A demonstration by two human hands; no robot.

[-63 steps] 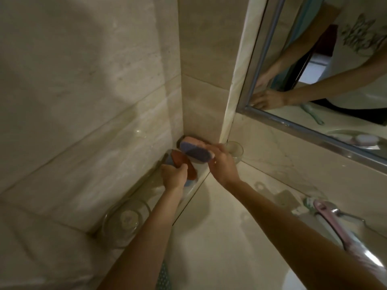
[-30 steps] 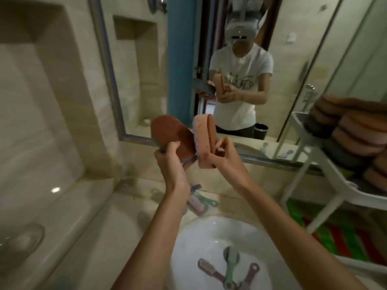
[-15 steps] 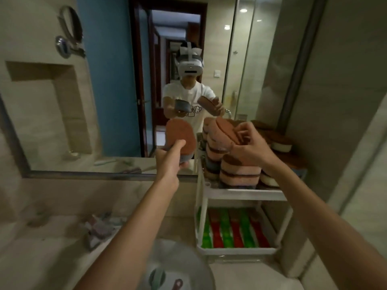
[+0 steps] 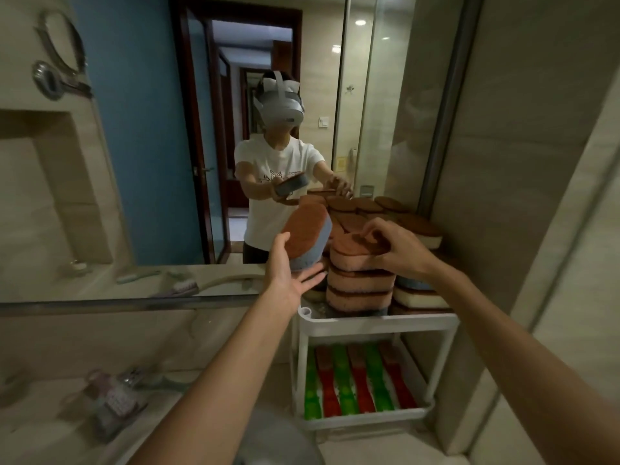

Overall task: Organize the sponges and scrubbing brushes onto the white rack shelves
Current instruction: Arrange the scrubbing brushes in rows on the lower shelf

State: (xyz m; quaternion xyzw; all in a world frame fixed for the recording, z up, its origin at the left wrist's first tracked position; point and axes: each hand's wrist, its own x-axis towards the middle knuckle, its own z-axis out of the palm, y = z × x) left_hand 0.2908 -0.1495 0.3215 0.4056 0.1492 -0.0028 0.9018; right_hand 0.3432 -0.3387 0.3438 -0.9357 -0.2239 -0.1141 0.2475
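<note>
A white two-shelf rack (image 4: 375,325) stands on the counter at the right. Its top shelf carries stacks of pink and blue sponges with brown scrub faces. My right hand (image 4: 394,245) presses a pink sponge (image 4: 352,253) flat on top of the front stack (image 4: 360,288), fingers still on it. My left hand (image 4: 288,273) holds a blue sponge with a brown face (image 4: 308,238) tilted, just left of that stack. The lower shelf holds a row of red and green sponges (image 4: 352,380).
A large mirror (image 4: 167,146) covers the wall behind and reflects me. Scrubbing brushes (image 4: 114,397) lie on the counter at the lower left. The sink rim (image 4: 268,437) is at the bottom centre. A tiled wall (image 4: 536,196) closes in the rack's right side.
I turned from the left corner shelf to the rack with a sponge in each hand. The right hand lowered its pink sponge onto the front stack; the left moved closer.
</note>
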